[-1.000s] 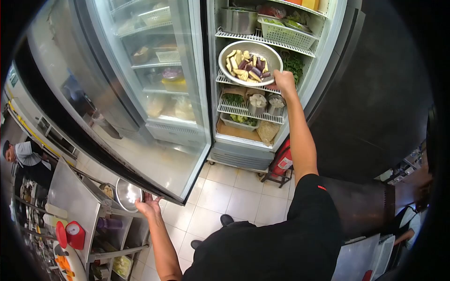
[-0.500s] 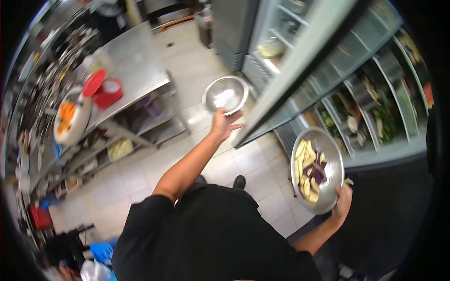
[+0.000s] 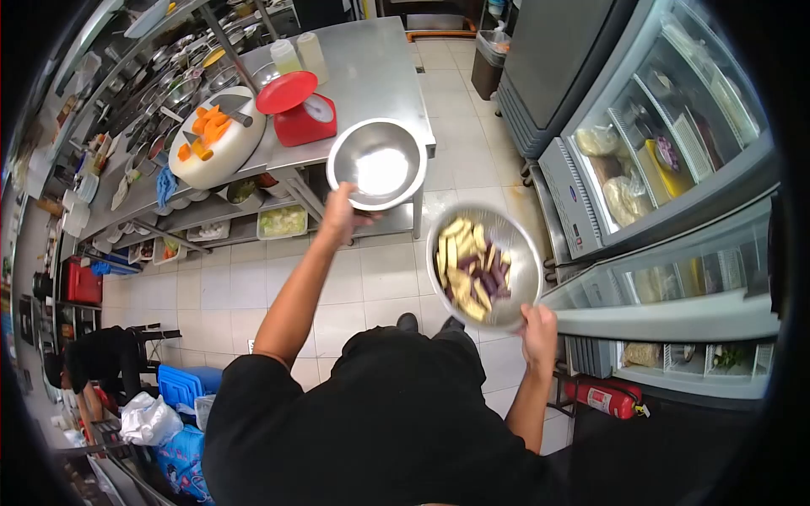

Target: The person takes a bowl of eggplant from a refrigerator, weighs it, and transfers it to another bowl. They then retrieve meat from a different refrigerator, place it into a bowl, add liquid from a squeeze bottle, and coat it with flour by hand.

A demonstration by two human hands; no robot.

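I watch the left hand (image 3: 339, 216) pinch the small bowl (image 3: 377, 164) near the tabletop (image 3: 371, 63) corner; the right hand (image 3: 540, 331) pinches the large bowl's (image 3: 526, 260) rim, likely sparing the eggplant (image 3: 466, 278).

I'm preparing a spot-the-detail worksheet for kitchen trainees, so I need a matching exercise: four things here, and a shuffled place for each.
1. Shiny bowl
2. Purple-and-cream pieces
3. Red scale
4. Orange pieces

A. On the white board
B. In the left hand
C. Directly on the steel table
D. Inside the deep bowl held by the right hand

Pairs: 1-B, 2-D, 3-C, 4-A
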